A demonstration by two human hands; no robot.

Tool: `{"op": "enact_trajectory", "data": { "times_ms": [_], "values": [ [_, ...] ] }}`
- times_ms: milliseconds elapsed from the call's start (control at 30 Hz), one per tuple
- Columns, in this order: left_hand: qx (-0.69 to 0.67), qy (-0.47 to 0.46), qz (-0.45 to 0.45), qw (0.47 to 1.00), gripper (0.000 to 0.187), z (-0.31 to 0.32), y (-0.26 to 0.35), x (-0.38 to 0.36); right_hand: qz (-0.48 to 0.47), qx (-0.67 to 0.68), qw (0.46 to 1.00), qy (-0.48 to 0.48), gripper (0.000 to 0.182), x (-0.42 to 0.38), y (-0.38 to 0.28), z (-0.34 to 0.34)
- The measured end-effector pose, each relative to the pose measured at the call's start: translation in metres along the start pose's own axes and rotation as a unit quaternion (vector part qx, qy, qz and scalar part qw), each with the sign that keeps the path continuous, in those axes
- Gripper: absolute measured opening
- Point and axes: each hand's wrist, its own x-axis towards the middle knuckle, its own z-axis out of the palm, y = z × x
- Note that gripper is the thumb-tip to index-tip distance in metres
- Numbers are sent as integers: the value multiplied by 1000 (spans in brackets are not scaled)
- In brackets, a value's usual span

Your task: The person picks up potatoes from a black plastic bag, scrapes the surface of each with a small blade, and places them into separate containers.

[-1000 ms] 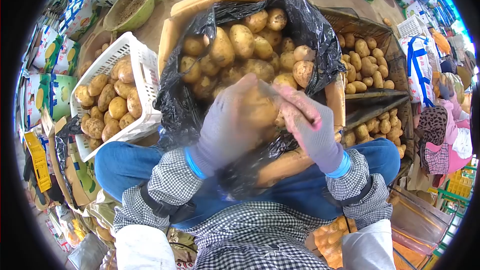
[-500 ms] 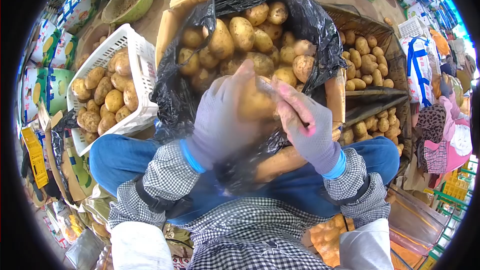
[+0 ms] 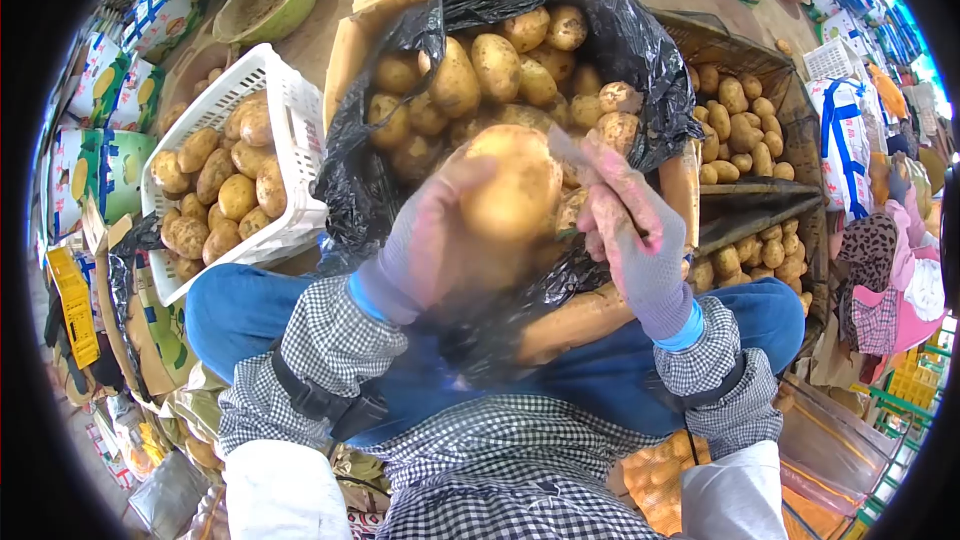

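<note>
My left hand [image 3: 425, 230], in a grey and pink glove, holds a large potato [image 3: 512, 183] from its left side. The potato is over the near part of a cardboard box [image 3: 345, 65] lined with a black plastic bag [image 3: 640, 50] and filled with potatoes [image 3: 497, 67]. To the right of the held potato is my right hand [image 3: 632, 225], gloved too, its fingers pinched together on a small flat thing [image 3: 568, 152]. What that thing is cannot be made out. Its tip points toward the potato, and a narrow gap seems to lie between them.
At the left a white basket [image 3: 300, 145] holds potatoes. A dark crate [image 3: 800, 120] with more potatoes stands at the right. Behind on the left is a green basin [image 3: 300, 5]. A person in pink [image 3: 905, 285] is at the far right.
The potato has turned and come up, so its broad face shows now. My left hand has rolled to the potato's left side. My right hand has shifted slightly right.
</note>
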Motion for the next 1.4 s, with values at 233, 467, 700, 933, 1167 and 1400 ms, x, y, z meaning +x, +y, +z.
{"op": "enact_trajectory", "data": {
  "times_ms": [233, 467, 700, 933, 1167, 1400],
  "values": [
    [-237, -36, -86, 967, 48, -9, -6, 5, -41, 107, 991, -72, 41, -10, 19, 4],
    [-214, -167, -70, 960, 40, -25, -27, 10, -122, 81, 978, -148, 47, -14, 23, 7],
    [-281, -184, -93, 937, 41, -25, -25, 13, 87, 139, 986, 22, 45, -2, 23, -4],
    [119, -84, 137, 980, 49, 14, -8, -2, 253, 265, 928, -73, 80, 2, 7, -8],
    [213, -62, 158, 962, 97, 8, -25, -1, 70, 170, 981, -53, 108, -9, 25, -13],
    [274, -54, 252, 927, 85, 11, -37, 3, -12, -17, 995, -96, 113, -9, 22, -25]
  ]
}}
